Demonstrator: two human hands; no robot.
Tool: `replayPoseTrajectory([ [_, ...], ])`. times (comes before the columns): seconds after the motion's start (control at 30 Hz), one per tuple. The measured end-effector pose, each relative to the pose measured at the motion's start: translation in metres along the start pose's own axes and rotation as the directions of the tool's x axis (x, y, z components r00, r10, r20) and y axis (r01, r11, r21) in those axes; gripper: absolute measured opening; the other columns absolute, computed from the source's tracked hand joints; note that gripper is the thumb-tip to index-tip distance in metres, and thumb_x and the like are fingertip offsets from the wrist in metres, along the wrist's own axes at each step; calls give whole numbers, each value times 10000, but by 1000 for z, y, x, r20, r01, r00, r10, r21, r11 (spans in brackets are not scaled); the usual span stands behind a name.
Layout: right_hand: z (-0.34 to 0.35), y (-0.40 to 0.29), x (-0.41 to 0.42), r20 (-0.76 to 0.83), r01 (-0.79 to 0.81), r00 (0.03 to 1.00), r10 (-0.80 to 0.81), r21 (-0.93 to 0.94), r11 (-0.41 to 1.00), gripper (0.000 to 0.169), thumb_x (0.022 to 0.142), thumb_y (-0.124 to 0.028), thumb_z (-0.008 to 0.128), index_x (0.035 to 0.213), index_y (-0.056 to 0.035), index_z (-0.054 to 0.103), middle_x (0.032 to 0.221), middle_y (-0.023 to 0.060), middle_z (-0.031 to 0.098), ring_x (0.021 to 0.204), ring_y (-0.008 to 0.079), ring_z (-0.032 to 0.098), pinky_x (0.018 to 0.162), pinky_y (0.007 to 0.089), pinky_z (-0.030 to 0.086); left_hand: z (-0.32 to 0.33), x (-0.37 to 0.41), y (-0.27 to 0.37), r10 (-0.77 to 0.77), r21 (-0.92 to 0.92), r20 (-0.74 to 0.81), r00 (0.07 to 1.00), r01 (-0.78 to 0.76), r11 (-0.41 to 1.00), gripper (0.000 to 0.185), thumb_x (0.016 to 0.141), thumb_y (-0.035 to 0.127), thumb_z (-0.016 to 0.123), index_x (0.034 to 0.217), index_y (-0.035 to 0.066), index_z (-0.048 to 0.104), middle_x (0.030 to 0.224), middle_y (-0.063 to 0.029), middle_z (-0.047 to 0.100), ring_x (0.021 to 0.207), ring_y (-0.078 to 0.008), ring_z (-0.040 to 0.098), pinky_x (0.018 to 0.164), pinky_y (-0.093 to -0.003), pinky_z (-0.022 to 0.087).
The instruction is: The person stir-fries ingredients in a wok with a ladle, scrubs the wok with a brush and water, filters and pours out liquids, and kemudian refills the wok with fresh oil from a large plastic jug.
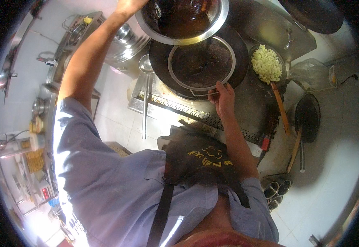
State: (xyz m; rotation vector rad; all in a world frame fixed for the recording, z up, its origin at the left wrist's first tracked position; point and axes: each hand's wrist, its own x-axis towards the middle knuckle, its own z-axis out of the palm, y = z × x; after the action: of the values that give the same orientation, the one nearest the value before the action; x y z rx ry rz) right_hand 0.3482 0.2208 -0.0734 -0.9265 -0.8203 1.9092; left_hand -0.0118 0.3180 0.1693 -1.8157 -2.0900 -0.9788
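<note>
My left hand (131, 5), partly cut off by the upper picture edge, is at the rim of a large metal basin (179, 40) and holds it up. Dark brown liquid (182, 26) lies inside it. The basin's near edge overhangs a round fine-mesh strainer (169, 66) with a pale rim. My right hand (224, 95) grips the strainer's wire handle on the near side. Beneath the strainer sits a large dark wok (240, 66) on the stove. Whether liquid is flowing from the basin is too blurred to tell.
A long-handled ladle (145, 102) lies left of the wok. On the right, a wooden-handled strainer (279, 98) bears chopped pale green vegetable (266, 64). Farther right hang dark pans (307, 117). A grated drain channel (195, 111) runs along the stove front. Stacked metal lids (127, 46) stand at left.
</note>
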Motion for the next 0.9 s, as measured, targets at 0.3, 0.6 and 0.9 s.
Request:
replayPoseTrajectory([
  [0.3, 5, -2, 0, 0, 1, 1000, -1, 16, 1000, 147, 954, -196, 585, 1028, -71, 563, 875, 70, 626, 719, 191, 613, 598, 349, 526, -12, 0, 14, 50, -96, -11, 999, -51, 994, 203, 816, 130, 637, 906, -52, 648, 801, -247, 660, 756, -358, 673, 718, -420, 537],
  [0.6, 5, -7, -1, 59, 53, 997, -53, 6, 999, 139, 958, -200, 570, 1002, -68, 567, 766, 71, 628, 618, 175, 600, 535, 323, 490, -6, 5, 14, 121, -119, -64, 991, -128, 985, 207, 813, 136, 638, 911, -46, 650, 780, -246, 654, 742, -352, 673, 701, -413, 536],
  [0.9, 1, -4, 3, 43, 27, 999, -27, 3, 1000, 158, 958, -217, 578, 1057, -93, 576, 804, 62, 634, 662, 176, 609, 585, 348, 536, -10, 9, 25, 56, -136, -47, 997, -62, 989, 212, 808, 139, 632, 895, -53, 654, 782, -245, 658, 741, -352, 673, 704, -415, 538],
])
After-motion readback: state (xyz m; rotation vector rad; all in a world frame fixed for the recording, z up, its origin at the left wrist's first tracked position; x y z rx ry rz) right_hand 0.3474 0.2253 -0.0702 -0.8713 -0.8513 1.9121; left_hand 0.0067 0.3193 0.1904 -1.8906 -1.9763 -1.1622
